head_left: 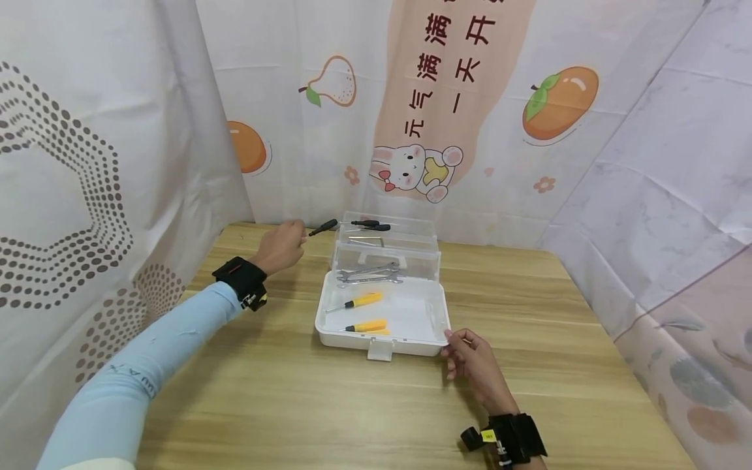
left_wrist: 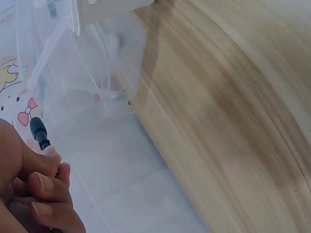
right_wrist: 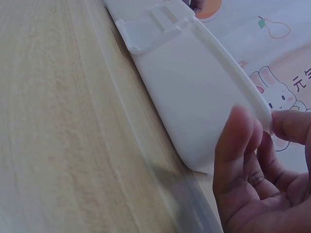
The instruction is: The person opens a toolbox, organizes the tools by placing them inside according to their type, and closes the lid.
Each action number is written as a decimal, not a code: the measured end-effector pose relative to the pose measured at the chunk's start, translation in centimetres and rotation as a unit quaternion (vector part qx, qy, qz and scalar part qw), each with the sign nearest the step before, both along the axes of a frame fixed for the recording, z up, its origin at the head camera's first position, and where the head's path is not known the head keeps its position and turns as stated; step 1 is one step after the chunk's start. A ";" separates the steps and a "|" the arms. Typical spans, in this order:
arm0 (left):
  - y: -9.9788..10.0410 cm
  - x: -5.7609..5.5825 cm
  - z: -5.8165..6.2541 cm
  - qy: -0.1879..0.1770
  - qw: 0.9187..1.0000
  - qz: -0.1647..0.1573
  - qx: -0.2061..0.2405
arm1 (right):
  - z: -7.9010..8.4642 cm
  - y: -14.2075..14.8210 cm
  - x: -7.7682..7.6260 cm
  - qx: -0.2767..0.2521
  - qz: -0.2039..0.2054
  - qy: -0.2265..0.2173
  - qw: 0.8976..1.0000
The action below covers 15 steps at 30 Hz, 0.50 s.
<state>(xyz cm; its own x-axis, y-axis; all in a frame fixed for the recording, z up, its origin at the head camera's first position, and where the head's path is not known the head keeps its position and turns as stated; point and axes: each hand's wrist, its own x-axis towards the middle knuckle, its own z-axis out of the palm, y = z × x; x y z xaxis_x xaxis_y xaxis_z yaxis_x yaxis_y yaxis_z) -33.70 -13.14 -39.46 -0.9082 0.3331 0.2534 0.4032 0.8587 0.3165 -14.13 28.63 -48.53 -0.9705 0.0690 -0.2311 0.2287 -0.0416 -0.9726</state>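
My left hand (head_left: 283, 248) is out to the left of an open toolbox (head_left: 411, 346), pinching a small black-handled screwdriver (head_left: 325, 227) by its shaft. In the left wrist view the handle (left_wrist: 39, 130) sticks out past the thumb and fingertips. At the box's front right corner, my right hand (head_left: 474, 365) pinches the white rim between thumb and fingers. Inside the base lie yellow-handled screwdrivers (head_left: 367, 299) and silver wrenches (head_left: 370, 273). Farther back, black-handled screwdrivers (head_left: 365, 223) and an L-shaped hex key (head_left: 367, 239) rest in the clear upper part.
The toolbox's clear lid (head_left: 405, 225) is raised, close to the printed curtain (head_left: 329, 163) behind. A latch (head_left: 380, 349) hangs down at the front. Wood-grain table (head_left: 517, 294) surrounds the box, with curtains at both sides.
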 end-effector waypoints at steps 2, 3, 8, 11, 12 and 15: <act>0.0 -0.2 0.1 0.000 1.000 0.001 0.000 | 0.0 0.0 0.0 0.000 0.001 0.002 1.000; 0.1 -0.2 0.1 0.002 1.000 0.001 0.001 | 0.0 -0.1 0.0 0.001 0.001 0.003 1.000; 0.2 -0.6 0.1 0.007 1.000 -0.002 0.001 | 0.0 -0.1 -0.1 -0.001 -0.003 0.003 1.000; 0.4 -0.7 0.0 0.006 1.000 -0.002 -0.003 | 0.0 0.0 -0.1 0.000 -0.002 0.001 1.000; 0.5 -0.7 0.0 0.007 1.000 -0.002 -0.007 | 0.0 0.0 0.0 0.001 -0.001 0.002 1.000; 0.8 -0.8 -0.1 0.009 1.000 -0.007 -0.013 | 0.0 -0.1 0.0 0.001 0.001 0.002 1.000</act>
